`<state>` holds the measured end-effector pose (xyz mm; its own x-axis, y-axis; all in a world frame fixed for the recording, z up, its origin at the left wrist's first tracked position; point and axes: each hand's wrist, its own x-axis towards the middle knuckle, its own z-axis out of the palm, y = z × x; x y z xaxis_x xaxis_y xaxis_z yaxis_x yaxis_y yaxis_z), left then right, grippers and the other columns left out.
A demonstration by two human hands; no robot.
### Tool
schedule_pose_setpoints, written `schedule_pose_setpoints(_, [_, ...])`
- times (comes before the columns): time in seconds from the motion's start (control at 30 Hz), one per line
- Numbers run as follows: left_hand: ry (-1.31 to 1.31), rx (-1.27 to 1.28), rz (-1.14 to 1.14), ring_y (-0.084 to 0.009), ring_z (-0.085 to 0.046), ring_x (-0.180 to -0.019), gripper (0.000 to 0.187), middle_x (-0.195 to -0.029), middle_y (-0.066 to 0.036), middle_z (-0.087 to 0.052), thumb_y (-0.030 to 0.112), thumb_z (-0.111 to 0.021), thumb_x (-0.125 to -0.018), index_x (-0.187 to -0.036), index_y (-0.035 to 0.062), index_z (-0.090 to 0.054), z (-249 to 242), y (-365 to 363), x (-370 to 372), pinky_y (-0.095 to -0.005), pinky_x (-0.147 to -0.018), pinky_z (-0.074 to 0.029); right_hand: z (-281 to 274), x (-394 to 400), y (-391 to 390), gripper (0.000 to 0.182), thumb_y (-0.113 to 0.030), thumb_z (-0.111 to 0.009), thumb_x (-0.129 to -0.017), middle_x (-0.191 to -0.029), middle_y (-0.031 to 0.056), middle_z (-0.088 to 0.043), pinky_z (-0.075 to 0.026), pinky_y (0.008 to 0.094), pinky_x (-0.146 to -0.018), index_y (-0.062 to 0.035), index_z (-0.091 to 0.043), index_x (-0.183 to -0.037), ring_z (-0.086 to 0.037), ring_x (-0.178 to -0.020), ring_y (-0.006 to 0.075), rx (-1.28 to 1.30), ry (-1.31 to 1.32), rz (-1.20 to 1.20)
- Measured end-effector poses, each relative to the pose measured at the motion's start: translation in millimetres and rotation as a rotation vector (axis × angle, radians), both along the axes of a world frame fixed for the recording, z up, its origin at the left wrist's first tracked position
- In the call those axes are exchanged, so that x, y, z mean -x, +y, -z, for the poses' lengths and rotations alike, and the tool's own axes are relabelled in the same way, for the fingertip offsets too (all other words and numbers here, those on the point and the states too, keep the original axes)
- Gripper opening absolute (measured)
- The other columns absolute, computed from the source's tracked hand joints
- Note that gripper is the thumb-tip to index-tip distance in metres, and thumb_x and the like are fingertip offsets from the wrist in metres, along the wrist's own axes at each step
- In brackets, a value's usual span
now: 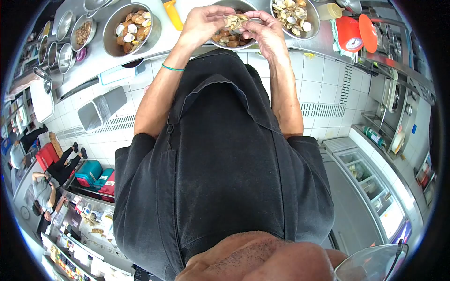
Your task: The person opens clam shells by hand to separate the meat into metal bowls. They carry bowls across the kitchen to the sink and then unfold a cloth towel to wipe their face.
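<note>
Above a metal bowl of brown clams (234, 40), my two hands come together around an opened clam (233, 21) with pale flesh showing. My left hand (204, 25) pinches it from the left with thumb and fingertips. From the other side, my right hand (268, 36) has its fingers closed at the clam's edge, by a greyish shell piece (254, 21); which part each finger grips is hard to make out. A large metal pot (108, 37) of whole clams stands to the left. On the right is a metal bowl (315, 25) with opened clams.
A yellow handle (173, 15) lies left of my hands. Small metal bowls (66, 24) crowd the counter's left end. A red scale (349, 35) and a squeeze bottle (329, 11) stand right. A lined grey bin (102, 108) is on the floor; other people (44, 189) are behind at left.
</note>
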<state>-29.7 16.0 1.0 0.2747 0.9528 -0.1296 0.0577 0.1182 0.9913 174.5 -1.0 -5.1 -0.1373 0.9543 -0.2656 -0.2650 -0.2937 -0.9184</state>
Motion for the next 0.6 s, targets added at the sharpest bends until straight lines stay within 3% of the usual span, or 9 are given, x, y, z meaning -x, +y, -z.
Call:
schedule_pose_setpoints(0.1, [0.023,0.001,-0.021,-0.0174,-0.069,-0.101,0.029,-0.108,-0.009,-0.074,0.0,-0.065,-0.085,-0.113,0.0009,-0.071,7,0,2,-0.0296,-0.089,-0.055,-4,-1,0,0.032,0.001,-0.069,-0.088,-0.095,0.0168,-0.07,-0.06,0.0253,-0.064,0.0062,-0.062,-0.118,-0.071,-0.077,0.0199,-0.003,-0.066,0.004])
schedule_pose_setpoints(0.2, [0.101,-0.006,-0.035,-0.0167,-0.069,-0.1,0.028,-0.107,-0.009,-0.074,0.002,-0.064,-0.086,-0.113,0.0022,-0.072,8,-1,-1,-0.0291,-0.089,-0.055,-25,6,-9,0.036,0.004,-0.07,-0.086,-0.095,0.0162,-0.07,-0.06,0.0255,-0.065,0.0048,-0.061,-0.121,-0.072,-0.077,0.0203,-0.016,0.066,-0.099])
schedule_pose_setpoints(0.33, [0.136,-0.039,-0.039,-0.0163,-0.07,-0.097,0.029,-0.107,-0.011,-0.074,0.002,-0.059,-0.088,-0.114,0.0039,-0.072,15,-3,-8,-0.0282,-0.087,-0.055,-16,8,-9,0.039,0.007,-0.068,-0.085,-0.108,0.0173,-0.066,-0.061,0.0273,-0.067,0.0054,-0.06,-0.124,-0.073,-0.085,0.0244,-0.035,0.073,-0.053])
schedule_pose_setpoints(0.53, [0.093,-0.178,-0.053,-0.0198,-0.072,-0.095,0.034,-0.107,-0.012,-0.075,-0.001,-0.053,-0.086,-0.115,0.003,-0.071,20,-5,-6,-0.0301,-0.086,-0.055,-11,4,-11,0.039,0.006,-0.067,-0.087,-0.107,0.0162,-0.065,-0.063,0.0305,-0.071,0.0067,-0.058,-0.125,-0.073,-0.088,0.027,-0.001,0.155,-0.012])
schedule_pose_setpoints(0.6, [0.206,-0.199,-0.043,-0.0204,-0.072,-0.096,0.035,-0.107,-0.013,-0.074,-0.002,-0.052,-0.086,-0.115,0.0027,-0.071,15,-6,-6,-0.0303,-0.087,-0.055,-9,4,-11,0.039,0.004,-0.067,-0.088,-0.108,0.0167,-0.065,-0.063,0.0312,-0.071,0.0066,-0.058,-0.126,-0.073,-0.089,0.0271,0.014,0.148,-0.032])
